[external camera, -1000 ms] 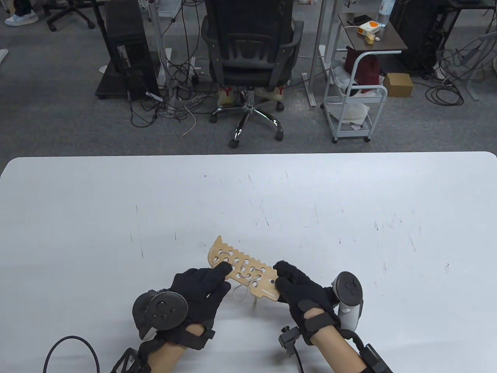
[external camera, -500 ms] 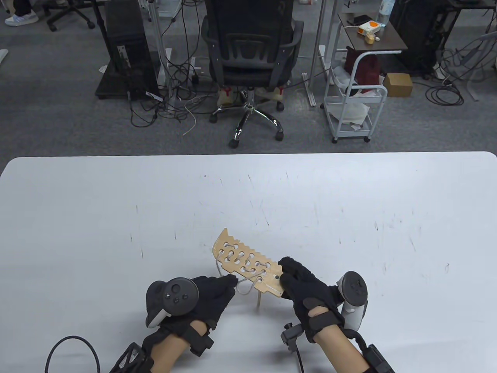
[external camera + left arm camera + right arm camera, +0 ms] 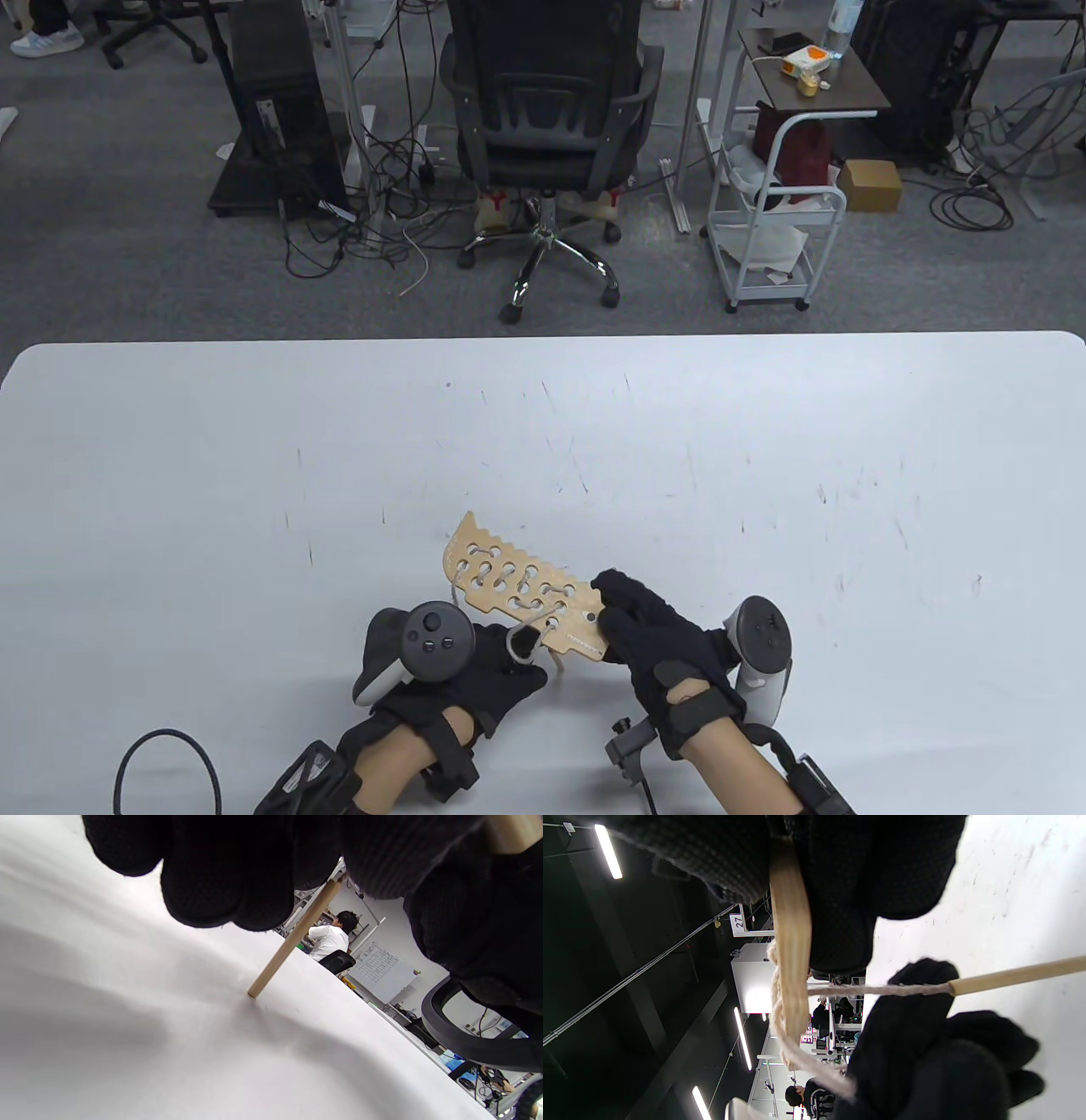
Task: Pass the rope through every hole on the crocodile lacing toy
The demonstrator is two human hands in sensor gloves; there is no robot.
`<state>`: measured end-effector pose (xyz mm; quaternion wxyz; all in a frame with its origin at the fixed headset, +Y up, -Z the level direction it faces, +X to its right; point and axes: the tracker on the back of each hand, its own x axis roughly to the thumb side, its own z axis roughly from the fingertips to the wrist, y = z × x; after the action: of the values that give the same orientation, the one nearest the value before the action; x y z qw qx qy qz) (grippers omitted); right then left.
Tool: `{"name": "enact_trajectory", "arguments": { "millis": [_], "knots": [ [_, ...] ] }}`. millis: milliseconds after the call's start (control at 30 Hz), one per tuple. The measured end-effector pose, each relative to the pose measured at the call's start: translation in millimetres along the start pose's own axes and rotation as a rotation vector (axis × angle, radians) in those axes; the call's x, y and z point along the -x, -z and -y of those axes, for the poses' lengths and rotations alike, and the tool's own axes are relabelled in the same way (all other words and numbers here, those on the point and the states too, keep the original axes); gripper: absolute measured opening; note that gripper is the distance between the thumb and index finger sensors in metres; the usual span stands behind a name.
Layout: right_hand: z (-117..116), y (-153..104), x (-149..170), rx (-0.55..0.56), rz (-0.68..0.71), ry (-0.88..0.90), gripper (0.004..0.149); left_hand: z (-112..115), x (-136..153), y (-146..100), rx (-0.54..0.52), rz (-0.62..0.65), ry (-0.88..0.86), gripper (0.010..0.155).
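Left hand sits low, just left of the toy, its fingers tucked under the near edge; what they pinch there I cannot tell, likely rope, since a loop hangs right beside them. The toy is lifted off the table and tilted, probably so its underside can be reached. The wooden needle dangles below the toy, tip touching the table. Right of the toy, the right hand pinches its end, steadying it for threading.

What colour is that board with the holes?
Pale tan wood; the board shows best in the table view.
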<state>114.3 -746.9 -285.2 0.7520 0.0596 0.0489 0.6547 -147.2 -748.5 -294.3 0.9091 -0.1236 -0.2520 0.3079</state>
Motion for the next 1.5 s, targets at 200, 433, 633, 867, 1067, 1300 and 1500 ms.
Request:
{"name": "enact_trajectory", "arguments": {
  "millis": [200, 433, 633, 867, 1067, 1300, 1500],
  "knots": [
    [-3.1, -1.3, -0.3, -0.020, 0.006, 0.016, 0.057, 5.5, -1.6, 2.3, 0.016, 0.013, -0.013, 0.055],
    [-3.9, -1.4, -0.2, -0.025, 0.003, 0.013, 0.057, 1.1, -4.9, 0.6, -0.013, 0.047, -0.008, 0.044],
    [1.8, 0.9, 1.7, 0.002, -0.002, 0.002, 0.057, -4.1, -4.6, -2.4, -0.043, 0.056, -0.026, 0.043],
    [8.6, 4.3, 2.8, 0.035, -0.001, -0.026, 0.057, -12.5, -3.5, -6.5, -0.093, 0.058, -0.018, 0.044],
    [16.5, 6.9, 3.9, 0.068, -0.007, -0.030, 0.057, -22.9, 0.2, -10.6, -0.153, 0.049, -0.002, 0.044],
    [24.6, 9.2, 5.9, 0.100, -0.020, -0.020, 0.057, -36.1, 9.9, -15.0, -0.229, 0.017, -0.004, 0.044],
    [32.5, 11.4, 7.8, 0.130, -0.029, -0.022, 0.057, -49.4, 24.6, -19.0, -0.296, -0.034, -0.016, 0.044]
  ]
}}
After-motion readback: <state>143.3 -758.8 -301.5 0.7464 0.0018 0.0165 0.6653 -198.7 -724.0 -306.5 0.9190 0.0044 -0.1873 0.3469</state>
